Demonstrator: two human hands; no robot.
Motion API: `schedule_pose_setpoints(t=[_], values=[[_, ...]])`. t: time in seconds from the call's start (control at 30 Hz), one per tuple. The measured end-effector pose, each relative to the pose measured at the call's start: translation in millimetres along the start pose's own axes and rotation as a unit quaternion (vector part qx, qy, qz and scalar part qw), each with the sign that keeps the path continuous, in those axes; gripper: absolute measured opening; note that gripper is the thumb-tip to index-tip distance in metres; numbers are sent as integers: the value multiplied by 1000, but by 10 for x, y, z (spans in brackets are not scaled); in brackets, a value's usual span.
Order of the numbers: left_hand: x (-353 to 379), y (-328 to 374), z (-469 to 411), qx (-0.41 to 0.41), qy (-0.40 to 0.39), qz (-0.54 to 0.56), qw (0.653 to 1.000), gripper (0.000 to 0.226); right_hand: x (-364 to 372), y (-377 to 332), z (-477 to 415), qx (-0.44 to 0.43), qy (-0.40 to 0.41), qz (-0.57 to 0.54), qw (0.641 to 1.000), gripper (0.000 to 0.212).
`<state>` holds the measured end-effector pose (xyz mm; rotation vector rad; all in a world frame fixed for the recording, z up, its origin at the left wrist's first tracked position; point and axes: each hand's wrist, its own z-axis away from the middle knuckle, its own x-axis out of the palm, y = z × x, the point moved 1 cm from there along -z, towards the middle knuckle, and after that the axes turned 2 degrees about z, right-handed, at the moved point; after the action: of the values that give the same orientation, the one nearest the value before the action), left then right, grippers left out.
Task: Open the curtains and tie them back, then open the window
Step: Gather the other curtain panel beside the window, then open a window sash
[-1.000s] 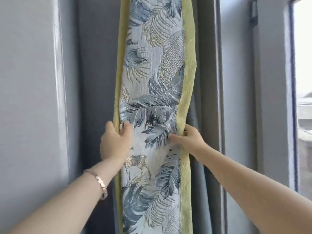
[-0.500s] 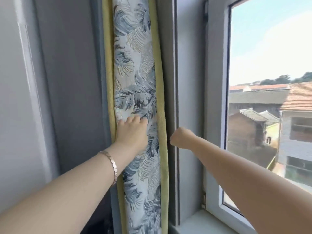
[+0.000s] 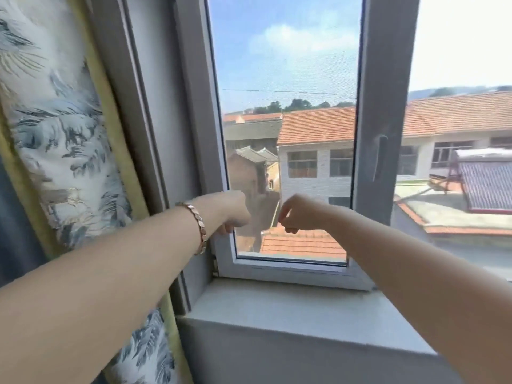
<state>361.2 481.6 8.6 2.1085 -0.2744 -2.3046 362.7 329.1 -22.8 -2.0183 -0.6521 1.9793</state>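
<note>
With the curtain (image 3: 55, 151) gathered along the frame's left edge, the window step looks to be in hand — both hands, left hand (image 3: 225, 210) and right hand (image 3: 295, 213), are loosely curled on nothing at centre — next, reach the handle (image 3: 379, 157) at right.

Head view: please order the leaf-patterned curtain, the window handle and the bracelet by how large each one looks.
Largest to smallest:
1. leaf-patterned curtain
2. window handle
3. bracelet
The handle and the bracelet look close in size, and the bracelet is nearer the camera, so their order is unsure.
</note>
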Motion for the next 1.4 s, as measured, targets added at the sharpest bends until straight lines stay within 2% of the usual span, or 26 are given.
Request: schedule_pose_setpoints(t=[0.17,0.23,0.4,0.73,0.87,1.0,1.1,1.2,1.3,1.37,1.4], values=[[218,1266,147,155,1,31,987,12,-539,932,882,109,87,35,990,24],[329,1798,260,207,-15,37,978,18,-750,1322,1278,153,125,53,979,24],[643,3074,592,317,-19,50,947,24,-1236,2110,2220,233,164,76,956,23],[1181,5651,1411,476,13,76,876,24,-2221,3670,4100,416,255,169,857,26],[1209,6533,1621,541,29,110,833,28,-2583,4131,4572,469,288,170,817,27],[1271,7408,1568,581,41,186,791,22,-2942,4601,4763,506,336,176,775,24],[1340,7953,1477,564,37,221,795,49,-3179,4976,4777,519,390,181,739,22],[1341,8502,1284,549,52,226,803,78,-3490,5421,4697,515,457,198,697,45],[1312,9048,1076,559,75,280,776,80,-3850,5790,4636,502,547,183,644,76],[1344,9450,950,571,68,323,751,77,-4084,6074,4601,504,576,134,629,77],[1368,9666,912,584,60,338,736,77,-4199,6243,4605,505,584,118,624,67]])
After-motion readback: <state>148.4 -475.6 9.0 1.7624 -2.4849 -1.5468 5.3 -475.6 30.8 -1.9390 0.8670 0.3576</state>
